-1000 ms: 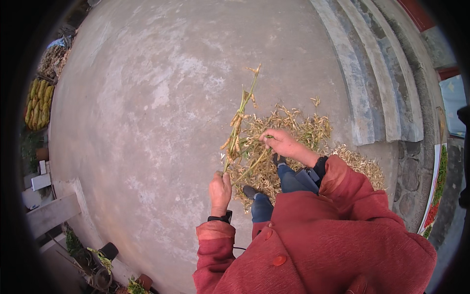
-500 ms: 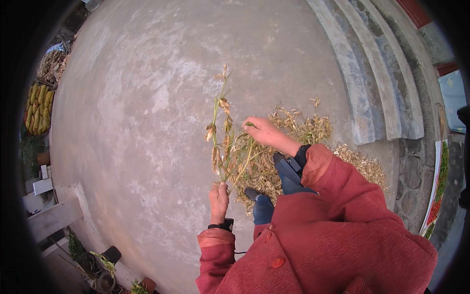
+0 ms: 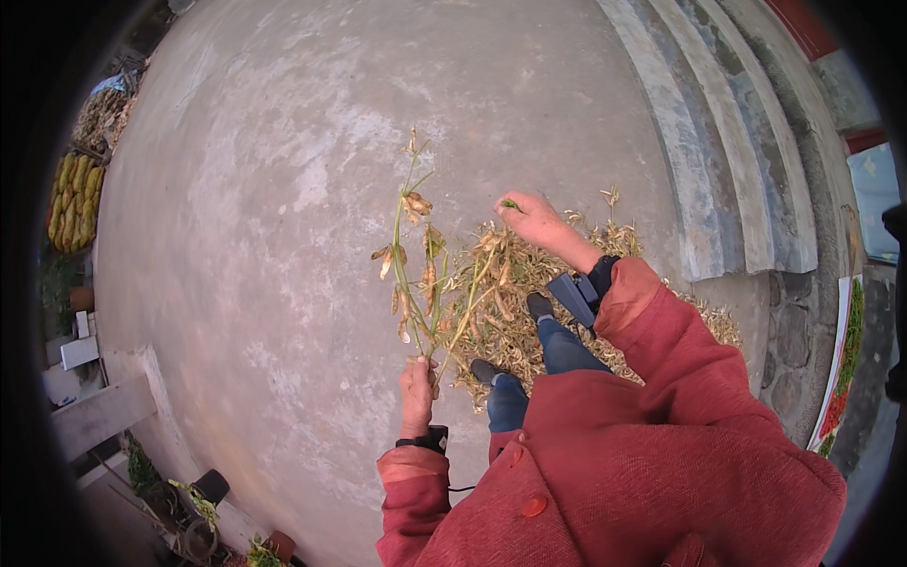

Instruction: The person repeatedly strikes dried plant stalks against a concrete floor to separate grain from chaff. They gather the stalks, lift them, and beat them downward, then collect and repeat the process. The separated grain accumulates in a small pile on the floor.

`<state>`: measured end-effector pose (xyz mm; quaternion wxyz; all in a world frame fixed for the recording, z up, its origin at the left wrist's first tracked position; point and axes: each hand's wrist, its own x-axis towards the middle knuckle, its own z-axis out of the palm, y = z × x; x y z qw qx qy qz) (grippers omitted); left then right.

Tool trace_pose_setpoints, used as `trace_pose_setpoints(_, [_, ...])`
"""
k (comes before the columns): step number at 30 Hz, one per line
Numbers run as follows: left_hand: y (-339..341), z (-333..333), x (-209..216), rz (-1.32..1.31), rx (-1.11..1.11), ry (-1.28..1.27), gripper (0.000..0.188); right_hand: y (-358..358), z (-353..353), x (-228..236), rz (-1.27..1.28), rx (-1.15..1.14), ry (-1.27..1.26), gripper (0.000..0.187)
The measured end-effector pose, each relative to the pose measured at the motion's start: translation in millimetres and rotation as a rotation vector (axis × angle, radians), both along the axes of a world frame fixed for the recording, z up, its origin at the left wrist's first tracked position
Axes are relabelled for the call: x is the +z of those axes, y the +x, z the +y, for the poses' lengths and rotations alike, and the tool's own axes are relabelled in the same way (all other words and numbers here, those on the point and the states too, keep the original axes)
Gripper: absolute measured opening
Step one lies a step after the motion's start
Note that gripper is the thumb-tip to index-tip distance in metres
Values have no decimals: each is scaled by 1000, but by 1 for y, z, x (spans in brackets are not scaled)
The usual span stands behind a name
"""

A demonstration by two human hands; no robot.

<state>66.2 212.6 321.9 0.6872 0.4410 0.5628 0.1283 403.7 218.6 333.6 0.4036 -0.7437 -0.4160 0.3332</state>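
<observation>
My left hand [image 3: 417,392] is closed round the lower stems of a dried bean plant [image 3: 401,248], which spreads upward and away from me with brown, papery pods on green-yellow stalks. To the right and a little farther off, my right hand [image 3: 537,222] pinches a small green piece [image 3: 511,204], perhaps a leaf or pod. That hand is apart from the plant. Below and around it lies a heap of dry bean pods and stalks [image 3: 510,321] on the ground, partly hidden by my right arm and legs.
My shoes [image 3: 539,305] stand in the pod heap. Grey concrete floor [image 3: 255,246] stretches left and ahead. Concrete steps [image 3: 746,142] rise at the right, by a stone wall [image 3: 792,345]. Yellow corn cobs [image 3: 74,203] are stacked far left; plant pots [image 3: 213,486] sit lower left.
My right hand has moved right and slightly away from me, off the plant, with the green piece in its fingers. The plant in my left hand has tilted and shifted slightly left.
</observation>
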Motion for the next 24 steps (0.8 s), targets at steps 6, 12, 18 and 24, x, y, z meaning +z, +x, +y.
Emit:
trace_pose_setpoints(6, [-10, 5, 5, -74, 216, -180, 31, 12, -27, -15, 38, -48, -70, 27])
trace_pose_setpoints(12, [-8, 3, 24, -147, 285, -235, 30, -8, -43, -56, 35, -17, -195, 29])
trace_pose_setpoints(18, [-3, -5, 48, -152, 251, -230, 35, -47, -28, -96, -127, 76, -276, 37])
trace_pose_setpoints(24, [-7, -14, 61, -258, 297, -412, 34, -51, -25, -114, -223, 111, -444, 28])
